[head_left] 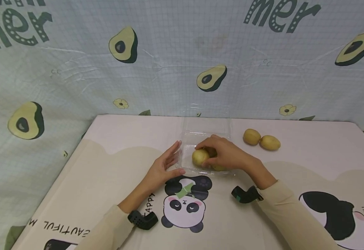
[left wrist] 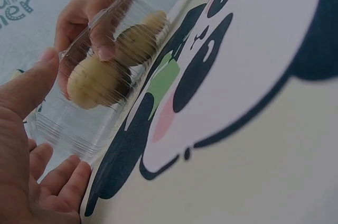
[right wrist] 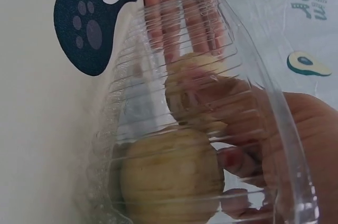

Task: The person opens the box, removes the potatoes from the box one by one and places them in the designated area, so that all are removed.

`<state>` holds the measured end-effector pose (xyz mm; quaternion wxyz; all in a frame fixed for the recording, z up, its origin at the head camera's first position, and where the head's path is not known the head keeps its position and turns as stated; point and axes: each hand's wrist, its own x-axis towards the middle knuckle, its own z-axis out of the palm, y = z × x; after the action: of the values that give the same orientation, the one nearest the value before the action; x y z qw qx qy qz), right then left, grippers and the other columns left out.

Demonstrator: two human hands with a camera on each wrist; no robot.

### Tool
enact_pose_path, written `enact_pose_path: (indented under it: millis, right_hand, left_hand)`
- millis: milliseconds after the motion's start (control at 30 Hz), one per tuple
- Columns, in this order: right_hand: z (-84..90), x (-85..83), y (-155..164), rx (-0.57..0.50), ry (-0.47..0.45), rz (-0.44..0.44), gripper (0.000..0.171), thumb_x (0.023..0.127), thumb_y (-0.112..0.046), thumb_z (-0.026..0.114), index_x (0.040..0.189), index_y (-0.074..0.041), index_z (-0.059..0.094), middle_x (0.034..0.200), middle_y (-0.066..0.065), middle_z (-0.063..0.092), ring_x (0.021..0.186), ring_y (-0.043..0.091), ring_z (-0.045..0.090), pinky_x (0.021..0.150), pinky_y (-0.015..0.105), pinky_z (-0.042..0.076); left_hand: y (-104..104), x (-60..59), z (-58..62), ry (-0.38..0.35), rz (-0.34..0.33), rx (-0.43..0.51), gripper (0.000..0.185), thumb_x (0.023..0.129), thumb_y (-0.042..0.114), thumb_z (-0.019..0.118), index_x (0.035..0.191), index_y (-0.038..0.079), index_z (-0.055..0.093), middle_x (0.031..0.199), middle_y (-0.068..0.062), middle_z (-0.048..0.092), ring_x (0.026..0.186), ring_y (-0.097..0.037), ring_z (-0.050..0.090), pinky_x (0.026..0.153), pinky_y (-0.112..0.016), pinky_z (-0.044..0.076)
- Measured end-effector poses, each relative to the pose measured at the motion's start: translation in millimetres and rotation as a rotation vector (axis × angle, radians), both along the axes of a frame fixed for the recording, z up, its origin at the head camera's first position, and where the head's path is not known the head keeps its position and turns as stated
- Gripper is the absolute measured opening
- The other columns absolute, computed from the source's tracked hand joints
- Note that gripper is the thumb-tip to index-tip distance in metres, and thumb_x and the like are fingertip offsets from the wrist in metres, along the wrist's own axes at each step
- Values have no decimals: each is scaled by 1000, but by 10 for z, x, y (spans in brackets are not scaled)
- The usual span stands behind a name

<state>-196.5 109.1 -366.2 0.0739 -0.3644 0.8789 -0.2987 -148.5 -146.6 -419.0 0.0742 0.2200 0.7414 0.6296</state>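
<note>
A clear plastic clamshell box (head_left: 186, 165) stands on the table with its lid (head_left: 206, 125) raised at the back. Inside it, my right hand (head_left: 227, 152) pinches a yellow potato (head_left: 200, 157) between thumb and fingers. Another potato (right wrist: 171, 176) lies in the box near the right wall, partly under that hand in the head view. My left hand (head_left: 164, 166) is at the box's left side, fingers fairly straight and thumb spread near the front corner. In the left wrist view its thumb (left wrist: 34, 84) comes close to the rim; firm contact cannot be made out.
Two more potatoes, one left (head_left: 251, 136) and one right (head_left: 270, 142), lie side by side on the table to the right of the box. A panda-printed cloth (head_left: 232, 222) covers the table. Behind hangs an avocado-print curtain (head_left: 169, 52).
</note>
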Motion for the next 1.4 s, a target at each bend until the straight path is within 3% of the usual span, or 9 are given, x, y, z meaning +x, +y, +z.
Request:
enact_pose_path:
  millis: [433, 700, 967, 1400]
  right_hand:
    - [69, -14, 48, -130, 33, 47, 49, 77, -16, 81, 122, -9, 62, 114, 0, 62, 98, 16, 57, 88, 35, 53]
    - [133, 26, 73, -170, 37, 19, 50, 76, -10, 81, 122, -6, 61, 115, 2, 61, 97, 16, 59, 79, 29, 55]
    - [203, 59, 151, -222, 50, -5, 53, 75, -8, 82, 123, -6, 60, 117, 2, 60, 100, 17, 57, 77, 27, 56]
    - [296, 105, 481, -300, 148, -79, 51, 76, -8, 81, 123, -10, 62, 119, 2, 60, 100, 18, 59, 74, 26, 57]
  left_hand:
    - [10, 15, 23, -12, -1, -6, 89, 84, 15, 75, 154, 14, 21, 157, 0, 21, 139, -24, 29, 108, -28, 32]
    - [15, 11, 24, -8, 6, -19, 88, 84, 10, 75, 153, 15, 21, 157, 1, 21, 140, -23, 29, 108, -29, 31]
    - [12, 11, 9, -5, 9, -22, 89, 83, 15, 76, 154, 17, 21, 157, 1, 21, 139, -22, 29, 108, -26, 32]
    - [12, 10, 17, 9, 7, -26, 90, 83, 11, 76, 154, 15, 20, 157, 0, 21, 139, -24, 29, 108, -28, 32]
